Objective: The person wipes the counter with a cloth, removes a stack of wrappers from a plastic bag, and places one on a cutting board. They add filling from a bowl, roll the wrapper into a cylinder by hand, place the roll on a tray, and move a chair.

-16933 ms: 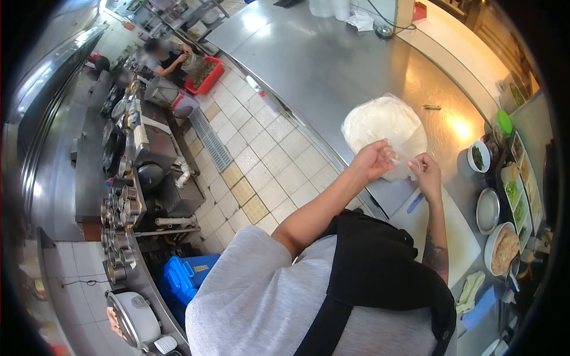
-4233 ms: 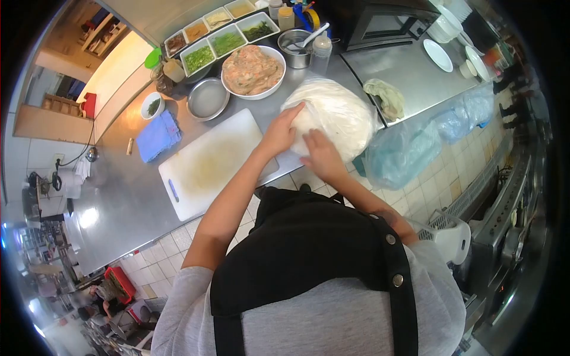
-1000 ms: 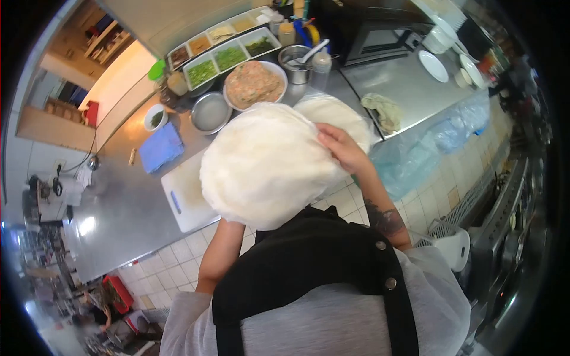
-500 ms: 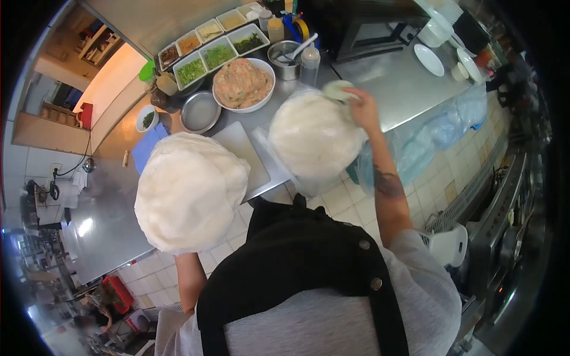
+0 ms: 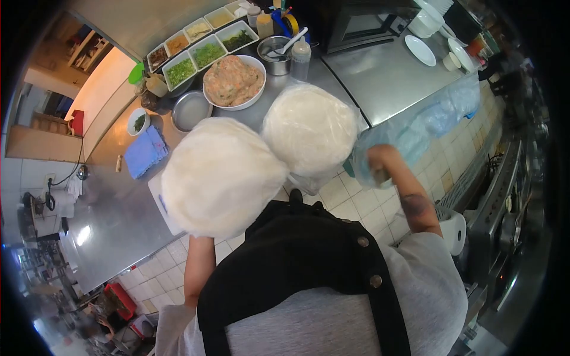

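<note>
A big, round, white, soft-looking mass like stacked thin dough sheets (image 5: 222, 178) rests on my left hand, which is hidden beneath it; only the forearm shows below. Beside it, a second white round stack wrapped in clear plastic (image 5: 310, 123) sits at the counter's front edge, the two almost meeting. My right hand (image 5: 385, 155) is right of the wrapped stack, over a clear bluish plastic bag (image 5: 365, 157). Its fingers curl downward, blurred, around something small and greyish that I cannot make out.
Behind the stacks are a bowl of pinkish filling (image 5: 234, 82), a metal bowl (image 5: 192, 111), trays of chopped greens (image 5: 208, 54), a steel pot (image 5: 275, 57) and a squeeze bottle (image 5: 301, 59). A blue cloth (image 5: 146, 152) and white board (image 5: 160, 196) lie left. Plates (image 5: 420, 51) stand far right.
My right hand has moved down and right, from the pale disc by the wrapped stack to the plastic bag. The left stack has shifted right, now covering much of the board.
</note>
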